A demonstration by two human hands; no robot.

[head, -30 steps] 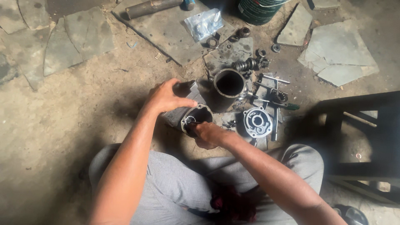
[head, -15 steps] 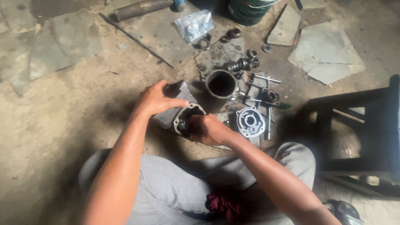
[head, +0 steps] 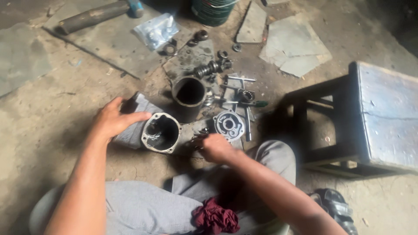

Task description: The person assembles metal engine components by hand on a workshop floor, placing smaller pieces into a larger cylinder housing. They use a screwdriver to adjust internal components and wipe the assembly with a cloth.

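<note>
Steadying the metal housing [head: 162,132] on the floor, left hand [head: 114,120] laid open over it. Right hand [head: 216,148], grip narrow, picks at small parts beside the round cover plate [head: 229,124]; next move probably needs a fine pinch.

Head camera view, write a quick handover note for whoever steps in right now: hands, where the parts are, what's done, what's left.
Left hand: resting on top of the grey motor housing, steadying it on the ground, open end facing the camera.
Right hand: low beside the housing, fingers curled; whether it holds a small part cannot be seen.
Parts: round end cover lies just right of the housing; dark open cylinder stands behind it; geared shaft, bolts and small rings are spread on the ground beyond.
Done: unit is apart, housing looks empty.
Left: the loose parts are not fitted to the housing.
</note>
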